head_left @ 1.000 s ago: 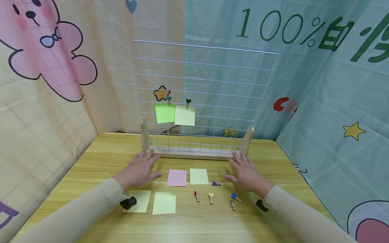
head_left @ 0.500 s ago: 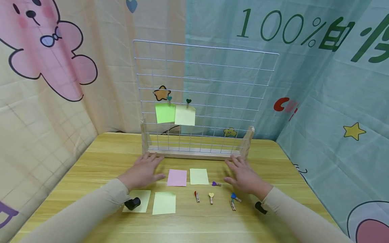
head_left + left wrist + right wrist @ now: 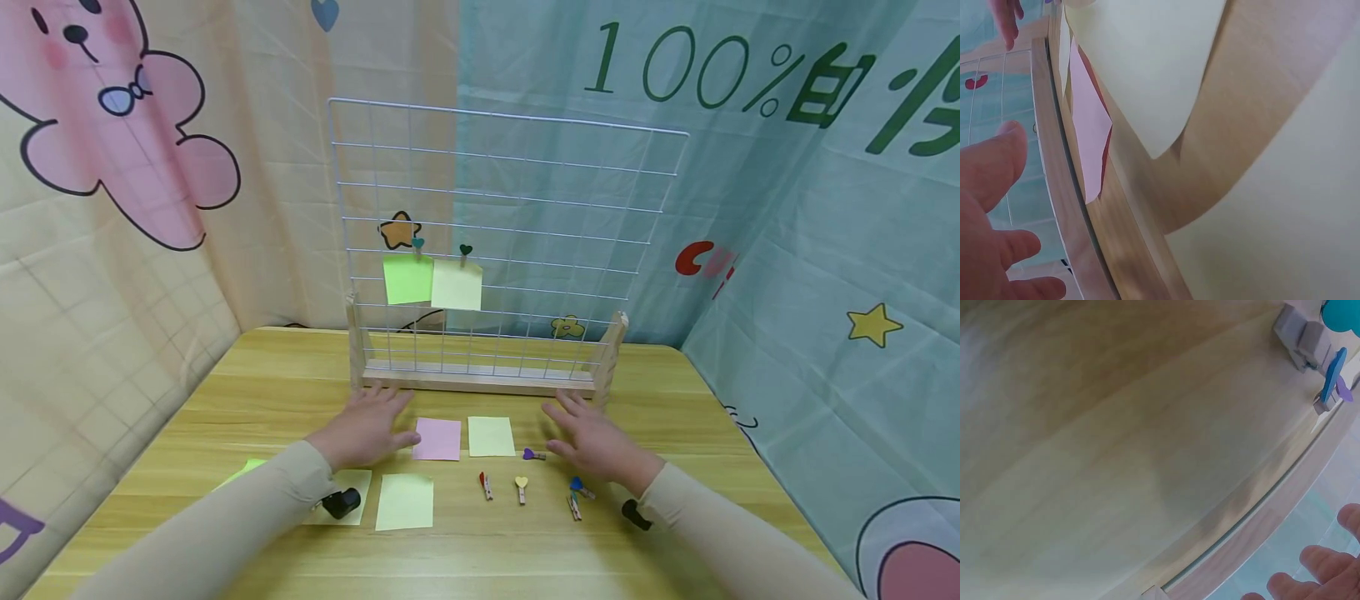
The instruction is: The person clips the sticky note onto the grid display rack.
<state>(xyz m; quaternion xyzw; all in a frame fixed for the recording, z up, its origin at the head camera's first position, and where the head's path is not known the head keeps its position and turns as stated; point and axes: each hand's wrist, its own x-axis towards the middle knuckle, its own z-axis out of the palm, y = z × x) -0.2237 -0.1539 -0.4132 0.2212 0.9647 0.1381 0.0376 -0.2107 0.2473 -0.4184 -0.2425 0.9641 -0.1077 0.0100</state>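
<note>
My left hand (image 3: 369, 427), fingers spread, is over the table before the left end of the wire grid rack's wooden base (image 3: 480, 382), thumb tip at the edge of a pink sticky note (image 3: 438, 439). My right hand (image 3: 600, 442) is spread likewise near the base's right end, its thumb close to a purple heart clothespin (image 3: 534, 454). Neither hand holds anything. Pale yellow notes (image 3: 491, 436) lie near the pink one and further forward (image 3: 405, 502). Red (image 3: 486, 486), yellow (image 3: 521, 490) and blue (image 3: 579, 484) clothespins lie between the arms; another (image 3: 573, 507) touches the blue one.
The white wire grid (image 3: 555, 200) stands upright at the back. A bright green note (image 3: 408, 282) and a pale one (image 3: 456, 286) hang from it by heart clothespins. My left forearm partly covers another green note (image 3: 246, 470). Printed curtains (image 3: 810, 250) surround the table.
Both hands have drawn inward and slightly back from the rack, the left moving right and the right moving left. A green note's edge now shows beside the left forearm.
</note>
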